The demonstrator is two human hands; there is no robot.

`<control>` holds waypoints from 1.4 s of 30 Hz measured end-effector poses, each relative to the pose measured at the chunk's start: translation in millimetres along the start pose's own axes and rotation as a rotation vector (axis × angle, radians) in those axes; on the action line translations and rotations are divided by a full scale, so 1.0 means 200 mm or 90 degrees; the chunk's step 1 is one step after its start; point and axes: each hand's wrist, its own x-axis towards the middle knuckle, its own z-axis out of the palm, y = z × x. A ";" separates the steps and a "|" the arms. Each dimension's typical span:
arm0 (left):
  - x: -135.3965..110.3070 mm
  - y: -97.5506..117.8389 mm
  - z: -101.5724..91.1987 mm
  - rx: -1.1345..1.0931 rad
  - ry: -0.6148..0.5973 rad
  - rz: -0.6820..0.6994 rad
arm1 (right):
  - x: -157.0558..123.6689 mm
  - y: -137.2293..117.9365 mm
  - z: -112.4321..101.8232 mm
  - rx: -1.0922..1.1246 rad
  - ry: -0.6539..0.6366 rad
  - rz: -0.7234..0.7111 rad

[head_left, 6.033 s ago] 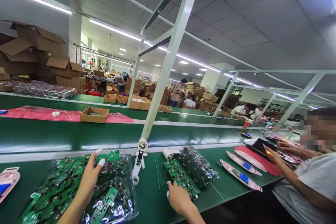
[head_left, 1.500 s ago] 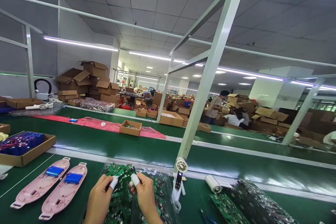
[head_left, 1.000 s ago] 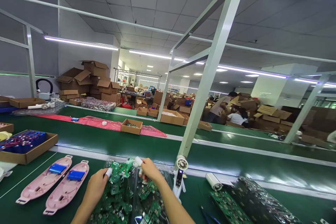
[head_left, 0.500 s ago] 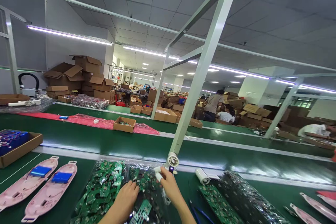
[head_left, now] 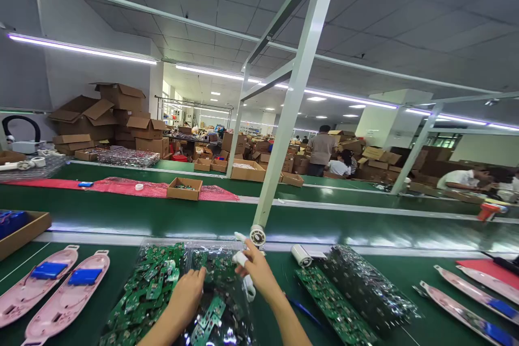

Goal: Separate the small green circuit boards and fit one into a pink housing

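My left hand (head_left: 186, 294) rests palm-down in a clear plastic bag of green circuit boards (head_left: 150, 286), and its fingers are hidden among the boards. My right hand (head_left: 256, 270) is raised at the bag's far edge, with white finger cots on its spread fingers and nothing visible in them. Two pink plastic housings with blue batteries (head_left: 67, 292) lie left of the bag. To its right are a row of green circuit boards (head_left: 334, 300) and a shiny bagged stack of boards (head_left: 367, 286).
A green conveyor belt (head_left: 81, 265) runs across, with a white stand (head_left: 257, 235) and a white roll (head_left: 302, 255) at its far edge. A blue-handled tool (head_left: 304, 312) lies near my right arm. Further pink housings (head_left: 466, 308) lie right; co-workers (head_left: 320, 151) and cardboard boxes stand beyond.
The view has swung to the right, so the belt and boxes sit further left. Both hands have risen slightly over the bag, and my right hand's fingers are spread.
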 end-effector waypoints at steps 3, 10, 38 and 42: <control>0.05 -0.06 -0.07 -0.116 0.076 -0.054 | 0.06 -0.11 -0.07 -0.115 0.008 -0.030; 0.07 -0.17 -0.20 -0.545 0.172 -0.152 | 0.09 -0.20 -0.02 -0.171 -0.056 -0.076; 0.16 0.18 -0.07 -1.239 0.186 -0.076 | 0.03 -0.21 0.06 0.164 -0.223 0.108; 0.16 0.16 -0.04 -1.244 0.163 -0.073 | -0.03 -0.12 0.10 0.263 -0.212 0.151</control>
